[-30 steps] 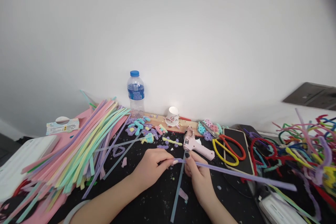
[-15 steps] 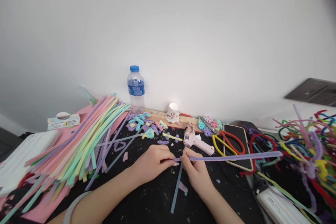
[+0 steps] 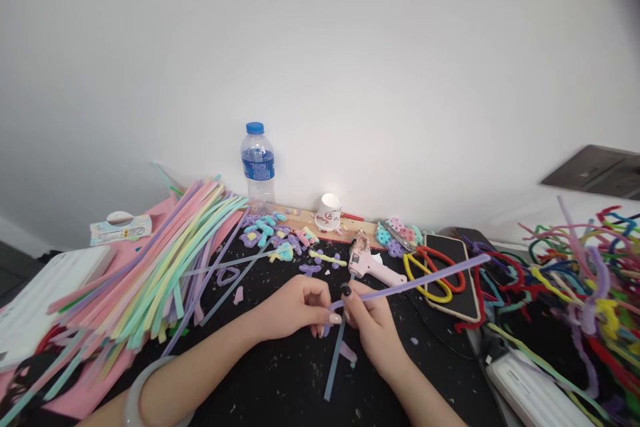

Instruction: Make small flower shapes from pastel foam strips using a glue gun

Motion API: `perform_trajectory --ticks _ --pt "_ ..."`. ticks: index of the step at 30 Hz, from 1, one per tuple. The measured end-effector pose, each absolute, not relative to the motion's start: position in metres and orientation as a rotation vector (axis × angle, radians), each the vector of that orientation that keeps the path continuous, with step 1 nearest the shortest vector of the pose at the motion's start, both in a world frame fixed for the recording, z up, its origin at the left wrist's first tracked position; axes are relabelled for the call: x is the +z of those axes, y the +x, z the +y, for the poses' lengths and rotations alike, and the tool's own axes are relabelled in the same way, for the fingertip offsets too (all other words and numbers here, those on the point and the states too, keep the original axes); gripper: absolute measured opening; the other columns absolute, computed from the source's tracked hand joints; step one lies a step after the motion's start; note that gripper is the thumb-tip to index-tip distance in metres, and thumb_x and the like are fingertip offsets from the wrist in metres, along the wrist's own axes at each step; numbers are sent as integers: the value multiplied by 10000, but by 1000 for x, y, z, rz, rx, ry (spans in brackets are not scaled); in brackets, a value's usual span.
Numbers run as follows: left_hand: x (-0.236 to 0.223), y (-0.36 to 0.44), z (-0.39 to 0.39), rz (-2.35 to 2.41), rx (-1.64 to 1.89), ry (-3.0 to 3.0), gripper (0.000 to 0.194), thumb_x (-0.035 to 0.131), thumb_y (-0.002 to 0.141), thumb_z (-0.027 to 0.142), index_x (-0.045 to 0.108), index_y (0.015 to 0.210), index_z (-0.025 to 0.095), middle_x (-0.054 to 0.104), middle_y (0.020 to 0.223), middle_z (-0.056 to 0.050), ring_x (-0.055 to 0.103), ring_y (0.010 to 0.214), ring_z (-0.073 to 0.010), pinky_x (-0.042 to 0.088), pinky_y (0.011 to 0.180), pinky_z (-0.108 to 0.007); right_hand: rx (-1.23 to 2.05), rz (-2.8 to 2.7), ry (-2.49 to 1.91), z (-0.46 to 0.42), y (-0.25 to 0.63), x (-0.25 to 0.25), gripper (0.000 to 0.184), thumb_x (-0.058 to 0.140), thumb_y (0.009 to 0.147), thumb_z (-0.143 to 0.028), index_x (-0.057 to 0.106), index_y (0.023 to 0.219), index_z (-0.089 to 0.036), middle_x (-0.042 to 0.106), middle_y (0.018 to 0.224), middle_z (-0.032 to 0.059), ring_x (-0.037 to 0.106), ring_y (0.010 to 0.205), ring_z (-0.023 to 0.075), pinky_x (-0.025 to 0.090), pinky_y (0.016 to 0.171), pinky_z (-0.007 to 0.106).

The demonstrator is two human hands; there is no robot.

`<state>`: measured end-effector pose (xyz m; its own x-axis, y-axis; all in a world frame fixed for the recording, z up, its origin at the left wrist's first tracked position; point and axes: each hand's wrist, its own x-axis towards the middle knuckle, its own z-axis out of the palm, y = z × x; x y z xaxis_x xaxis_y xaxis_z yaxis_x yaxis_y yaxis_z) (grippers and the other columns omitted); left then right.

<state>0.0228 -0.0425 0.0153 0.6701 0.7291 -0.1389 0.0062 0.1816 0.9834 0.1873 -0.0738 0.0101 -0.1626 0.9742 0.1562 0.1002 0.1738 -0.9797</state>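
The left hand (image 3: 295, 310) is pinching a purple stem (image 3: 425, 278) near one end — and the right hand (image 3: 375, 327) pinches it too, just beside. The long part sticks out to the right, up over the scissors (image 3: 419, 253). A pink glue gun (image 3: 373, 267) lies behind the right hand — very near.

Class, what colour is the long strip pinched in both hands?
Light purple; the long strip shows best in the head view.
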Motion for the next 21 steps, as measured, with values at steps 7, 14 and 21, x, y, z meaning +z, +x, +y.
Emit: perform_trajectory --ticks 7,14,21 --pt "15 24 -39 814 930 1034 268 651 761 341 487 688 142 571 588 34 531 534 -62 454 553 -170 1226 -1168 -1083 -68 186 4 411 484 838 -448 335 546 -200 260 489 -82 206 430 67 162 417 219" --pt "17 24 -38 782 964 1136 280 651 759 294 471 948 191 532 669 58 603 589 -103 516 548 -218 1216 -1278 -1143 -66 189 -2 426 478 833 -485 332 550 -203 262 493 -82 217 431 67 164 410 214" --pt "13 23 -35 781 1006 1178 317 667 744 246 436 958 204 541 642 80 652 601 -134 519 545 -223 1189 -1327 -1168 -65 190 -3 421 465 836 -486 338 551 -203 269 480 -84 223 425 69 172 410 210"
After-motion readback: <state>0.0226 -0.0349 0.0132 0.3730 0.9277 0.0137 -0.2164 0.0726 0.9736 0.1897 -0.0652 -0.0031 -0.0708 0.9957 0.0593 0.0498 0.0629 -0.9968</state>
